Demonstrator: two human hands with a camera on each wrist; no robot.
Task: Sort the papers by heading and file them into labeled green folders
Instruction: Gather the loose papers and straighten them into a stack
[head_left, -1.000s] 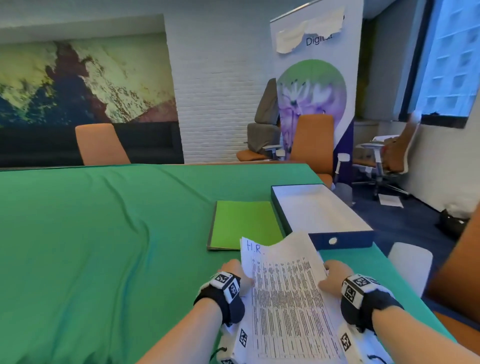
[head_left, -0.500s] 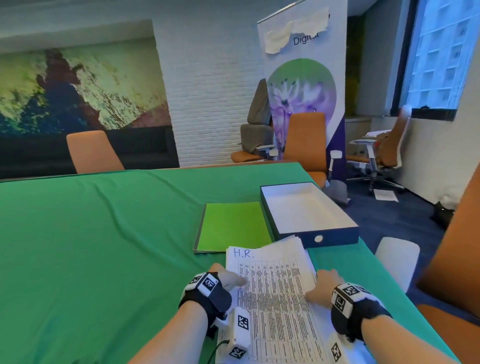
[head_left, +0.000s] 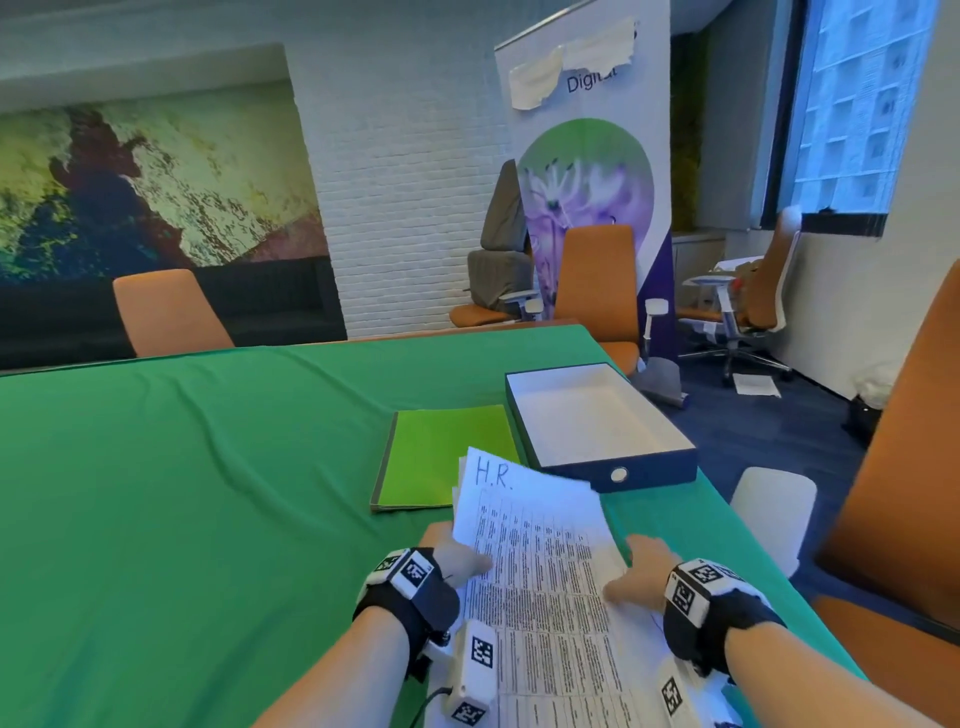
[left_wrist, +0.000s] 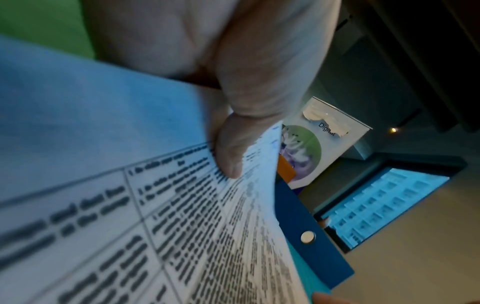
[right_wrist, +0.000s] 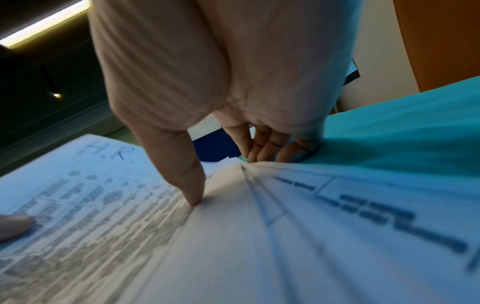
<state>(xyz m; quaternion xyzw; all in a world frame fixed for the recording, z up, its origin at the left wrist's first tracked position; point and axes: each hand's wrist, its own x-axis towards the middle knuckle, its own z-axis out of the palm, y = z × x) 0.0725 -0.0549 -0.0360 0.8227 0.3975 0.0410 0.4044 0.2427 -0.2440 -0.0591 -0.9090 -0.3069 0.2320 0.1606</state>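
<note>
A stack of printed papers (head_left: 550, 613) lies on the green tablecloth in front of me. Its top sheet (head_left: 519, 514) is headed "H.R." in handwriting. My left hand (head_left: 462, 558) pinches the left edge of this top sheet, thumb (left_wrist: 228, 156) on the print, and the sheet stands lifted and skewed off the stack. My right hand (head_left: 631, 571) grips the stack's right edge, with the thumb (right_wrist: 192, 185) pressing on top and the fingers (right_wrist: 270, 148) curled under. A closed light-green folder (head_left: 441, 457) lies just beyond the papers, to the left.
A shallow navy box (head_left: 597, 467) with a white inside stands right of the folder, near the table's right edge. Orange chairs stand at the far side (head_left: 166, 312) and at the right (head_left: 904, 467). Green cloth (head_left: 208, 493) stretches away to the left.
Half a second ago the papers lay flat under both hands. Now the H.R. sheet's far end is raised and turned leftward off the stack.
</note>
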